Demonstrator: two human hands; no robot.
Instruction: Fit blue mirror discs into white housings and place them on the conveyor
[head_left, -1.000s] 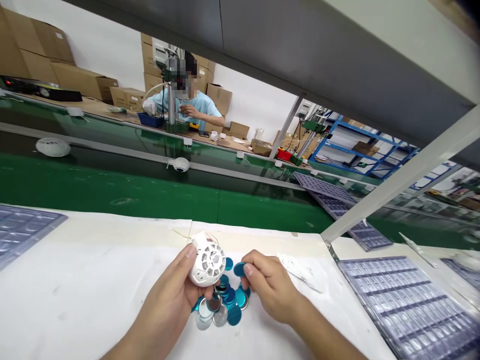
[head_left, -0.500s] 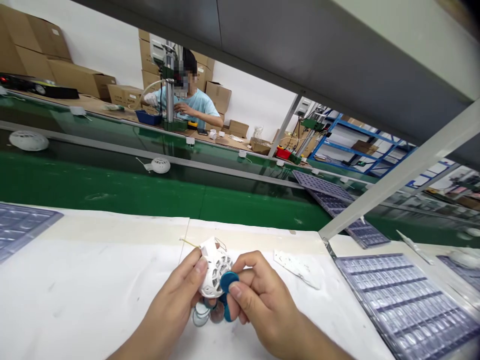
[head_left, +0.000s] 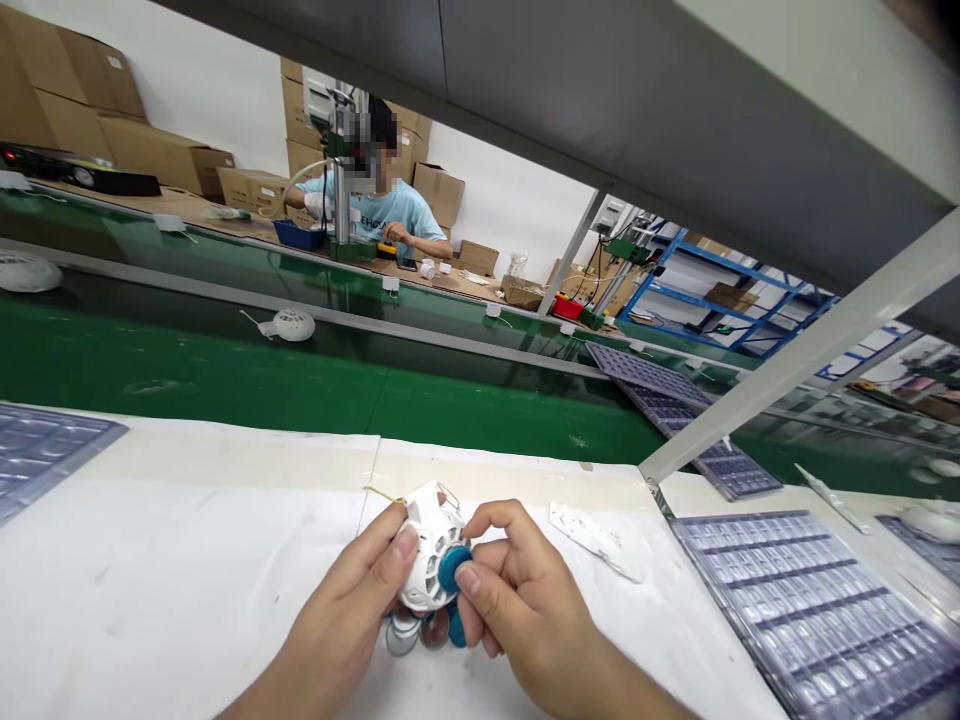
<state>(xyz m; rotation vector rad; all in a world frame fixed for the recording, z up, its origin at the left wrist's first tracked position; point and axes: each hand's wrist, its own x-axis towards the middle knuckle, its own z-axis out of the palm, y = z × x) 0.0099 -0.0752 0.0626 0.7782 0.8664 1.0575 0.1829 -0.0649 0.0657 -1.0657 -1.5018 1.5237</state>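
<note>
White plastic vented housing (head_left: 431, 550) is gripped by the left hand (head_left: 349, 610), its fingers closed around the shell, just above a small heap of metallic discs (head_left: 405, 636) on the white-covered bench (head_left: 187, 560). A teal disc (head_left: 453, 568) is pinched between the thumb and fingers of the right hand (head_left: 525, 600), pressed to the housing's grille. Steady, even pressure from both hands is judged best, keeping the disc flat and square against the vents.

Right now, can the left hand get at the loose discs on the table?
Probably not without letting go: the left hand grips the white vented housing, right above the loose discs.
</note>
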